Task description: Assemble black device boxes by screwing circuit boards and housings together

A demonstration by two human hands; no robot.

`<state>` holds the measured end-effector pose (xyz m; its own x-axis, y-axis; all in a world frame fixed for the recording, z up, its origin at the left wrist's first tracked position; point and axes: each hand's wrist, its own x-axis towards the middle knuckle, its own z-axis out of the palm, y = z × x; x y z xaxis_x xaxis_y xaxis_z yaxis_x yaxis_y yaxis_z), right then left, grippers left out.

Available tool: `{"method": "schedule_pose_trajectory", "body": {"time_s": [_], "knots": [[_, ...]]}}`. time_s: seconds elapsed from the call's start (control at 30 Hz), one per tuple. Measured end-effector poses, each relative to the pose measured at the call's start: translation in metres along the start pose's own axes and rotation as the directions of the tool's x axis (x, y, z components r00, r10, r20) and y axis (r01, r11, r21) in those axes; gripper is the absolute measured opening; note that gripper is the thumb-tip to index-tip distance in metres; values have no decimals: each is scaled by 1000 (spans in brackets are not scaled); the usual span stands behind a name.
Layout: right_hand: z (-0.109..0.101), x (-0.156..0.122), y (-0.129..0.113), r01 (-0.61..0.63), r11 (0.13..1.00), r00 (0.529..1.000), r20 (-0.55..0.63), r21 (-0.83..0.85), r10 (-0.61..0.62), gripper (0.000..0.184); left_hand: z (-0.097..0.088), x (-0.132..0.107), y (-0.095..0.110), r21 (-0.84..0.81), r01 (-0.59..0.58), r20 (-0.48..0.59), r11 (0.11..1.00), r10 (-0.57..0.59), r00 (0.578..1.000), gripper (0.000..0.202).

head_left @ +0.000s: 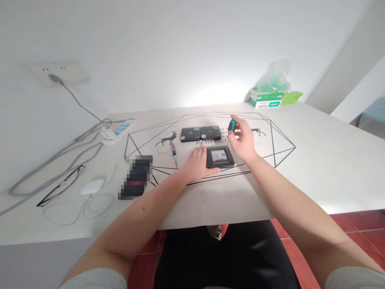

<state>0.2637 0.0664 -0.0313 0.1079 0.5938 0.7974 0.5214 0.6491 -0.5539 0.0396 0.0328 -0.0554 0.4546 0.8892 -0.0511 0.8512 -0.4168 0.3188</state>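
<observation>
A black square device (221,157) with a white label on top lies on the table in front of me. My left hand (198,164) braces it, fingers at its left side and thumb along the front edge. My right hand (243,138) is closed around the green and black handle of a screwdriver (232,125). Its shaft points down to the device's back right corner; whether the tip sits in a screw is too small to tell. Behind are two similar black devices, one left (190,135) and one right (210,133), side by side.
A second screwdriver (173,150) with a pinkish handle lies left of my left hand. Farther left are a blurred-out phone (136,176), glasses (61,184), a white charger (92,186) and a power strip (120,131) with cables. Green and white boxes (265,99) stand at the back right.
</observation>
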Motion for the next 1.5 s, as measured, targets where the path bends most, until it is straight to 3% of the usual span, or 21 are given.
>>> {"method": "schedule_pose_trajectory", "body": {"time_s": [0.17, 0.37, 0.67, 0.93, 1.07, 1.2, 1.5], "knots": [[0, 0, -1, 10, 999, 995, 103, 42, -15, 52, -1, 0, 2, 9, 2, 2, 1000, -2, 1000, 131], [-2, 3, 0, 34, 999, 999, 39, -33, -33, 37, -3, -2, 3, 0, 2, -1, 1000, -2, 1000, 128], [-2, 1, 2, 9, 994, 994, 105, 110, -21, 41, -1, -1, 1, -8, -20, -29, 1000, 19, 999, 126], [-5, 6, -4, 39, 998, 999, 21, -50, -38, 37, -3, -3, 2, -15, -11, -19, 1000, 10, 1000, 127], [-4, 4, -1, 22, 1000, 1000, 14, -5, -22, 47, -4, -4, 2, -13, -10, -11, 1000, 10, 1000, 127], [-3, 1, -2, 24, 998, 998, 50, 55, -27, 39, -4, -3, 3, 0, -19, -17, 1000, 19, 1000, 126], [-1, 2, -3, 37, 997, 999, 39, -63, -35, 44, -5, -3, 5, 9, -2, -6, 1000, 2, 1000, 126]]}}
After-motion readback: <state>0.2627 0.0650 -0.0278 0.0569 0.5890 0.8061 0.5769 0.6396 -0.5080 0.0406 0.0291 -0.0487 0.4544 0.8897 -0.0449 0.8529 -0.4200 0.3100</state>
